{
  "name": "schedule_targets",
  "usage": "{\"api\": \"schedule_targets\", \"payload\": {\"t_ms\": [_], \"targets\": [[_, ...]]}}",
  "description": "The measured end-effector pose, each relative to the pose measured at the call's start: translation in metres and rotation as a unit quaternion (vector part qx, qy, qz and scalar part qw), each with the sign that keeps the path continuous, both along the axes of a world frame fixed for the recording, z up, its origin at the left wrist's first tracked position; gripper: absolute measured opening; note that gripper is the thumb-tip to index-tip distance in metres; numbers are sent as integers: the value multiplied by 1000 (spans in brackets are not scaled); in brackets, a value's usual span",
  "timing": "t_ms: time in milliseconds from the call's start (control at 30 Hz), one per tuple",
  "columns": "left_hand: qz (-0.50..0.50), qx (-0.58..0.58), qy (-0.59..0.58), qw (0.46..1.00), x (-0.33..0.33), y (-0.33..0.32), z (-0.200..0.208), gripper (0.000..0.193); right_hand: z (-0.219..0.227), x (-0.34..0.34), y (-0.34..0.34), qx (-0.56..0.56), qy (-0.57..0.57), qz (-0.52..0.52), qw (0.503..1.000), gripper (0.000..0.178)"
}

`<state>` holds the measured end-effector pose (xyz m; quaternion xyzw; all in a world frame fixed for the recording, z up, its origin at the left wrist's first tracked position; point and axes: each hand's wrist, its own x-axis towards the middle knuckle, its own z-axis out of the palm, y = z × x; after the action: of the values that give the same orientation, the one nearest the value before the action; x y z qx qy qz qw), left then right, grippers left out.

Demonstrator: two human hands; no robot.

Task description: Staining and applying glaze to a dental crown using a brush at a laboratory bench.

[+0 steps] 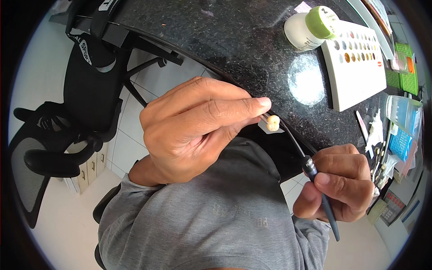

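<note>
While a white jar [298, 32] with a green lid [320, 21] stands near the worktop's far edge, its contents hidden, a clear tub [404, 107] sits toward the right edge, its contents too indistinct to tell. Just beside the jar is a flat white board [357, 87] bearing rows of coloured ovals. The worktop [243, 31] is black, speckled and shiny. By its near edge, you have a small, lumpy, cream-coloured tooth [273, 123] in the air, on a thin rod [264, 119] that your left hand [193, 128] clamps between thumb and fingertips. Your right hand [344, 182] is closed around the smooth dark handle of a slim tool [309, 166], whose thin shaft reaches beside the tooth; whether they touch is unclear. Your shirt [193, 216] is soft grey fabric.
</note>
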<state>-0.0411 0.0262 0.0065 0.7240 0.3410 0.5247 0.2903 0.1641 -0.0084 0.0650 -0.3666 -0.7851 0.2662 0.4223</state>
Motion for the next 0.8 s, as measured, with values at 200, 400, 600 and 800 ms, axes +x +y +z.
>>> {"api": "schedule_targets", "payload": {"t_ms": [200, 400, 600, 800], "targets": [[11, -9, 10, 1000, -3, -3, -1, 22, -5, -3, 2, 4, -3, 4, 1000, 22], [4, -8, 13, 1000, 0, -1, 2, 20, 0, -1, 3, -4, -26, 13, 1000, 21], [8, -14, 17, 1000, -2, -3, 1, 20, -4, -2, 3, -6, -8, 9, 1000, 22], [8, -12, 17, 1000, -2, -2, 1, 21, -2, -2, 3, -12, -14, 11, 1000, 21]]}}
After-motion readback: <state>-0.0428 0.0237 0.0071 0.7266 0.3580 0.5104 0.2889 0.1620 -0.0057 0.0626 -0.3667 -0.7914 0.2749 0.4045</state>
